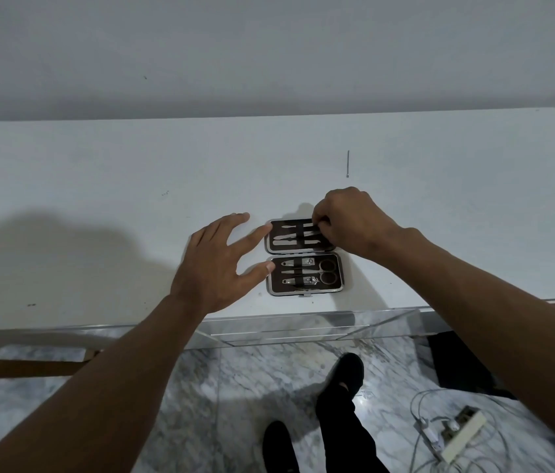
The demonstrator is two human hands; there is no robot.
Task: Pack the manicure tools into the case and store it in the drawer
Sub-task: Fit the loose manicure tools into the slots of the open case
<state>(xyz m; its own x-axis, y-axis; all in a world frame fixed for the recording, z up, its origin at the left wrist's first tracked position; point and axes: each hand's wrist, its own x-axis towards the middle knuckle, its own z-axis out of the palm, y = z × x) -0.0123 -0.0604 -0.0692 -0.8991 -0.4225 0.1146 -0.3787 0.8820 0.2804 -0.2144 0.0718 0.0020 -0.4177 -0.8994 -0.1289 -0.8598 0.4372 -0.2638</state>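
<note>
Almost done: the right hand is pinching a tool into the open brown case, the left hand, fingers spread, is steadying it, and one thin metal stick is waiting on the white table.

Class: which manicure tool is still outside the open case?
The thin metal tool, lying alone on the table beyond the case; all others sit strapped inside.

Shiny metal tools lie in a dark matt-lined case on a smooth white table.
</note>
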